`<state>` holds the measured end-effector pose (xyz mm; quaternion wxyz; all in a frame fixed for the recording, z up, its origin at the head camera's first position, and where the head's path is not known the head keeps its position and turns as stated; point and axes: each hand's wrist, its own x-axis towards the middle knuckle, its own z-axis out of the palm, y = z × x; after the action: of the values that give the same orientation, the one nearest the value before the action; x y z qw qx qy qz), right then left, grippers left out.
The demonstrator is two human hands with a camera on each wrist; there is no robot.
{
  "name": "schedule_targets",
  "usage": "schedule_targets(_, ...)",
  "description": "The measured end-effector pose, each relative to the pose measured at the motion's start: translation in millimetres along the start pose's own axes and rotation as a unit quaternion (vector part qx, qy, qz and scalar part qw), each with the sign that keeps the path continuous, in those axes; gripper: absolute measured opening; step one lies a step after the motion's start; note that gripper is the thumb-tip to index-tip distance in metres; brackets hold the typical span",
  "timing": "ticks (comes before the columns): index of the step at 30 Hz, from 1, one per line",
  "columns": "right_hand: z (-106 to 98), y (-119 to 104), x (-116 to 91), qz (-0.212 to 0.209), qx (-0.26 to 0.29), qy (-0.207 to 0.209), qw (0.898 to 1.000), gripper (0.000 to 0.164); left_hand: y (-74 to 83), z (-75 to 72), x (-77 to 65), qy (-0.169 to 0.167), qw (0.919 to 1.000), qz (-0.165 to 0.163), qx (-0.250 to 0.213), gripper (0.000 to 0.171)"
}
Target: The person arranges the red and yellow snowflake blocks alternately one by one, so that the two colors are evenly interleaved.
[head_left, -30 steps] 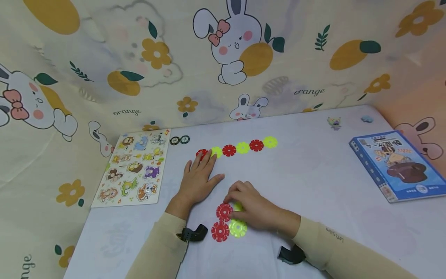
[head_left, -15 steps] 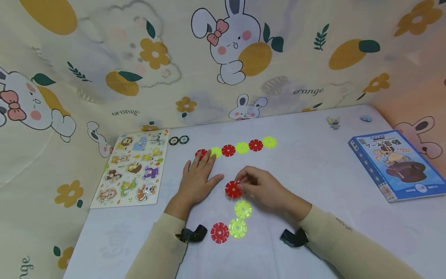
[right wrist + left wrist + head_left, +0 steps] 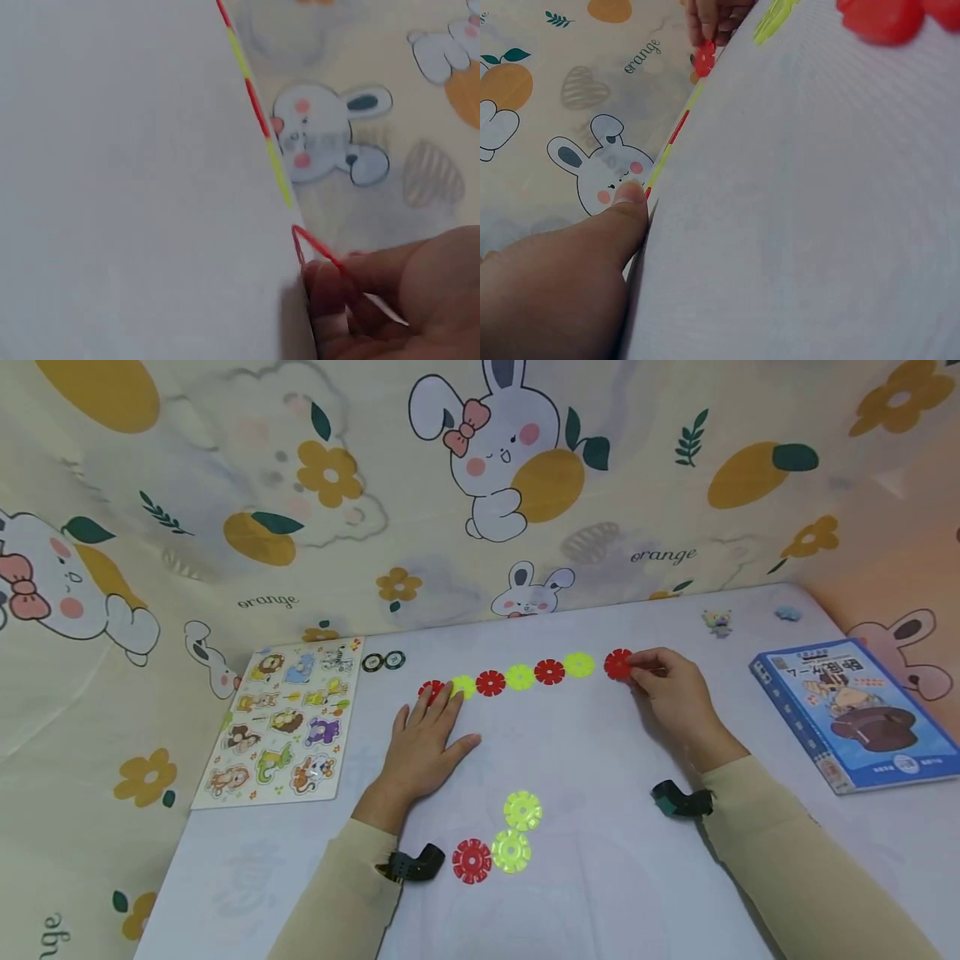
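Red notched disc (image 3: 617,665), probably light and stiff, is being pinched at its rim, likely best hold, by right hand (image 3: 675,697) fingers, left hand (image 3: 423,747) fingers resting spread.

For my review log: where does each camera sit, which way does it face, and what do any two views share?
Head: worn on the head, facing forward and down over the table; shows the left hand, the right hand holding a red disc, and both sleeves.
Left wrist: looks low across the table toward the rabbit-print cloth; shows the left thumb, plus the right hand at top.
Right wrist: looks low across the table, same cloth; shows the right hand.
Shared: both wrist views show the disc row nearly edge-on.
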<state>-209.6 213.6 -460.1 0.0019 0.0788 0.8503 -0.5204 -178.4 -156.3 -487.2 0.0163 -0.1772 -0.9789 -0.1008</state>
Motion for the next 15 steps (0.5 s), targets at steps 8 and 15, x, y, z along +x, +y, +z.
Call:
schedule_targets(8, 3.4, -5.6, -2.8, -0.096, -0.254, -0.061, 0.96, 0.057, -0.6, 1.3, -0.6, 0.005, 1.0, 0.002, -0.002, 0.08)
schedule_targets(15, 11.7, -8.1, -8.6, -0.125, -0.355, -0.096, 0.922, 0.079, -0.5, 1.0, -0.3, 0.005, 1.0, 0.004, -0.004, 0.08)
